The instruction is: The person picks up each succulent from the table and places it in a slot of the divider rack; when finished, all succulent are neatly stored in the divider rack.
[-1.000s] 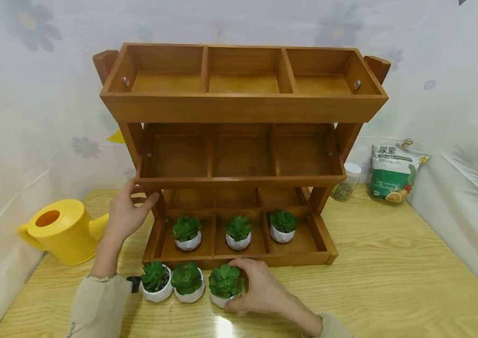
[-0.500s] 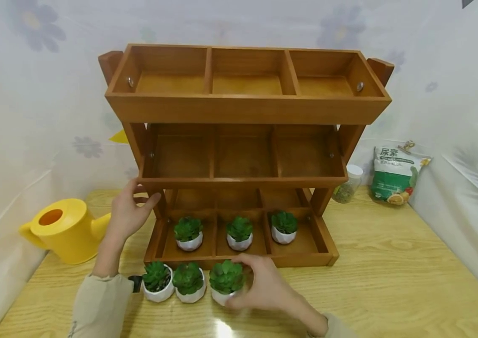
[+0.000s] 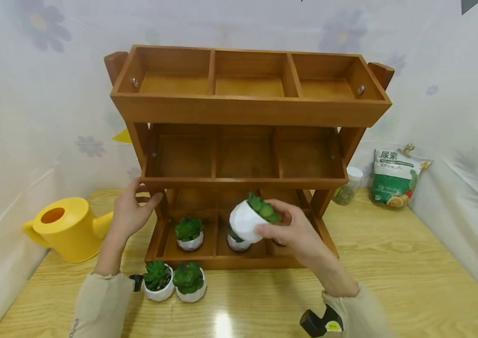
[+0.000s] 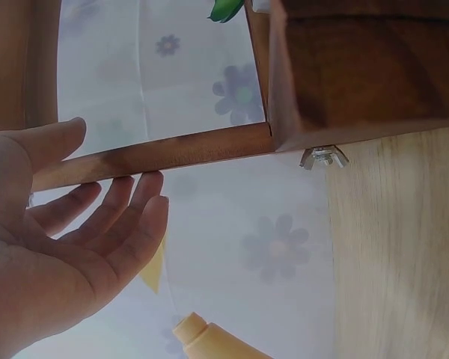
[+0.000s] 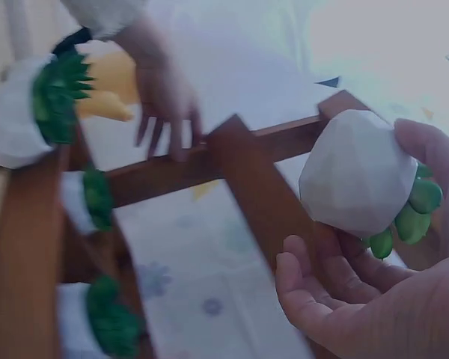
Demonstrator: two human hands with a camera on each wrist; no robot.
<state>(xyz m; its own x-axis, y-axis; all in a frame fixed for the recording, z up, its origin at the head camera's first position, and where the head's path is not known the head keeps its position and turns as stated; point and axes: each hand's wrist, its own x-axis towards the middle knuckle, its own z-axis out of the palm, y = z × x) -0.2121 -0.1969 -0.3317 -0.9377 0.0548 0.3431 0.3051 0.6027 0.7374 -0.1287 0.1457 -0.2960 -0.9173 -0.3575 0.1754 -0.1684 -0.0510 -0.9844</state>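
In the head view my right hand [image 3: 299, 232] holds a small potted succulent [image 3: 245, 221], tilted with its plant to the right, in front of the stand's bottom tier. The right wrist view shows its white faceted pot [image 5: 355, 176] between thumb and fingers. My left hand [image 3: 132, 211] is at the left side of the three-tier wooden plant stand [image 3: 251, 110]; in the left wrist view thumb and fingertips lie on opposite sides of its post [image 4: 198, 148]. A succulent [image 3: 189, 233] sits in the left bottom compartment; two others there are partly hidden behind the right hand and its pot.
Two more potted succulents [image 3: 158, 280] stand on the table before the stand's left front. A yellow watering can [image 3: 63, 230] is at the left. A white-lidded jar [image 3: 348, 185] and a green-white bag [image 3: 397, 178] stand behind right.
My right hand has lifted the rightmost front succulent off the table, up and to the right, tilting it. The left hand stays at the stand's post.
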